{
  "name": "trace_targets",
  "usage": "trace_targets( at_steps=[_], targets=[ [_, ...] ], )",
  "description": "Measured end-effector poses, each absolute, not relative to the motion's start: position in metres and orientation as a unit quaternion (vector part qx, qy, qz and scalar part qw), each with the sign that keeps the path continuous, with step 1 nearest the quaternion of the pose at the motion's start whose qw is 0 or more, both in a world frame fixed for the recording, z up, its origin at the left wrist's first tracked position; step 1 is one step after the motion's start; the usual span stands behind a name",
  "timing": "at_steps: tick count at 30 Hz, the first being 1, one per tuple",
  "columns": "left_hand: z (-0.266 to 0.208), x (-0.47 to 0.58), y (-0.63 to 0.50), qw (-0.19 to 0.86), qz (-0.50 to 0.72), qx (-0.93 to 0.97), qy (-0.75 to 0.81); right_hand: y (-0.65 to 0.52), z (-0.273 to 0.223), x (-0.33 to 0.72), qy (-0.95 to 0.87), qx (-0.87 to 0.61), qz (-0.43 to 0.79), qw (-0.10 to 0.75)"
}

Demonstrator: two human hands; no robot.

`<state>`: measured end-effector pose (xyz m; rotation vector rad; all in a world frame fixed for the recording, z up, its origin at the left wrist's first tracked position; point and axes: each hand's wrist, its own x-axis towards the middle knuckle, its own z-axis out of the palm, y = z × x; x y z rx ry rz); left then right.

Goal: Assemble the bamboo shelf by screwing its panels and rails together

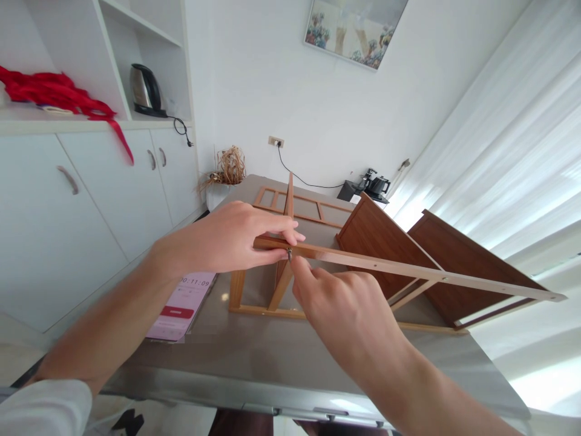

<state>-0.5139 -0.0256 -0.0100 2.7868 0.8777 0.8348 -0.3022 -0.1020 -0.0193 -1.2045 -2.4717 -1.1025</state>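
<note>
A partly assembled wooden shelf frame lies on its side on the table, its long top rail [374, 264] running to the right. My left hand [227, 236] is closed around that rail's left end, fingers above and thumb below. Close against it, my right hand [342, 297] pinches a slim metal piece at a screw [289, 251] in the rail. The kind of piece is mostly hidden by my fingers. A thin upright board [289, 197] rises behind the left fingers. Two brown shelf panels [381, 242] slant within the frame at right.
Another wooden ladder-like frame [308, 209] lies at the back of the grey table [254, 357]. A phone showing a timer [181, 309] rests by my left forearm. Dried plants [230, 166] stand behind left, black kettles [376, 184] behind right, with curtains [490, 133] beyond.
</note>
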Motion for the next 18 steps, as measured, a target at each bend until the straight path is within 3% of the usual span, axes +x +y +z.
trace_targets(
  at_steps=[9, 18],
  targets=[
    [-0.01, -0.514, -0.025, 0.052, 0.267, 0.917, 0.292, -0.117, -0.006, -0.313, -0.795, -0.424, -0.432, -0.035],
    [-0.009, -0.513, -0.025, 0.048, 0.27, 0.916, 0.292, -0.118, -0.008, -0.311, -0.803, -0.427, -0.417, -0.006]
  ],
)
